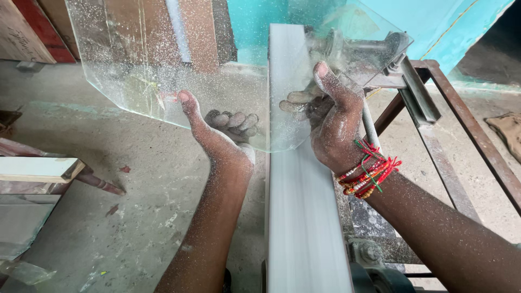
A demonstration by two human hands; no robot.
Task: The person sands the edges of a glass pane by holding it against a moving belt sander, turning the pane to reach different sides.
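Note:
A clear glass pane [135,59] with cut corners, speckled with white dust, is held up over a long grey sanding belt [301,206] that runs away from me. My left hand [217,135] grips the pane's lower edge, thumb on the near face and fingers behind the glass. My right hand [331,125] grips the same edge above the belt, thumb up on the near face and fingers showing through the glass. Red thread and bead bands circle my right wrist.
A rusty metal frame [461,119] carries the belt machine on the right. Glass sheets on a wooden stand [32,173] lie at the left. Wooden boards lean at the back left, before a turquoise wall [255,21]. The concrete floor [135,217] is dusty.

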